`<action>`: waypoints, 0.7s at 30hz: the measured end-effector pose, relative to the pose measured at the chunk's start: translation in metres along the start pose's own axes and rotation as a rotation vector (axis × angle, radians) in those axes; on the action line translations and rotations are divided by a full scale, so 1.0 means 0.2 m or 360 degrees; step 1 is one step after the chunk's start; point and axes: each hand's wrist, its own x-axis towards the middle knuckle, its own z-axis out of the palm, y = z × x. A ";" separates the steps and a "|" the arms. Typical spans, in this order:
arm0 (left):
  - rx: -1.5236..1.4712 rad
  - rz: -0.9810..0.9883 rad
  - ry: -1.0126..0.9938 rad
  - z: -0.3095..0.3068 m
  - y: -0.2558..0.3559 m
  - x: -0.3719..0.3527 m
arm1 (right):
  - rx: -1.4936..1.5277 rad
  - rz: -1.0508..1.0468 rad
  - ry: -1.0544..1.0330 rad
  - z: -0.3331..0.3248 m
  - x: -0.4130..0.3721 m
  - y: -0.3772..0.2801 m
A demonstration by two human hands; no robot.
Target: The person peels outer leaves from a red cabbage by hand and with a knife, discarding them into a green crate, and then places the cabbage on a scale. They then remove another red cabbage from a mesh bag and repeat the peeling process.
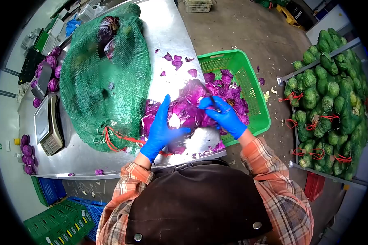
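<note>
The left hand [161, 132] is spreading its fingers apart beside the purple cabbage [186, 114] on the worktop [163, 24], seemingly to steady it. The right hand [227, 117] is gripping a dark tool [212, 100] in its fingers — and the green crate [258, 111] is holding loose leaves [240, 107] just beside, apparently for easy reach.

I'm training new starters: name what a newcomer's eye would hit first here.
Probably the purple cabbage on the steel table, between the blue-gloved left hand and right hand. Then the green mesh bag left of it, and the green crate of purple leaves to the right.
</note>
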 end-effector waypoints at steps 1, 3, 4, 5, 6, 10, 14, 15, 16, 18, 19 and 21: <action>0.0045 -0.0004 -0.0021 -0.01 0.00 0.00 | 0.0089 0.0184 0.0127 -0.04 -0.02 -0.02; 0.0059 0.0034 -0.0028 -0.01 -0.01 0.00 | -0.0199 0.0487 0.0267 -0.10 -0.04 -0.06; 0.0048 0.0048 -0.0010 -0.01 -0.02 -0.01 | -0.0361 0.0345 0.0307 -0.07 -0.04 -0.09; 0.0036 0.0062 0.0007 -0.01 -0.02 -0.01 | -0.0530 0.0209 0.0360 -0.05 -0.04 -0.12; -0.0085 0.0046 0.0033 0.00 -0.01 -0.02 | -0.0708 -0.0219 0.0376 0.08 -0.03 -0.13; -0.0032 -0.0008 0.0065 0.00 -0.02 -0.04 | -0.1137 -0.0602 0.0042 0.21 0.00 -0.17; 0.0038 -0.0172 0.0172 -0.01 -0.05 -0.03 | -0.0413 0.0374 0.0036 -0.06 0.05 -0.11; -0.0083 -0.0273 0.0150 0.00 -0.05 -0.03 | -0.0522 0.0101 0.0059 -0.04 0.04 -0.15; 0.0029 -0.0199 0.0147 0.01 -0.05 0.01 | -0.0630 -0.0168 0.0070 0.03 0.02 -0.20; 0.0207 -0.0157 0.0070 0.03 -0.02 -0.01 | -0.0962 -0.0566 0.0021 0.15 0.02 -0.25; 0.0275 -0.0147 0.0018 0.02 0.05 0.01 | -0.1006 -0.0546 -0.0107 0.14 0.03 -0.25; 0.0336 -0.0093 -0.0074 0.00 0.07 0.03 | -0.1099 -0.0523 -0.0372 0.12 0.05 -0.26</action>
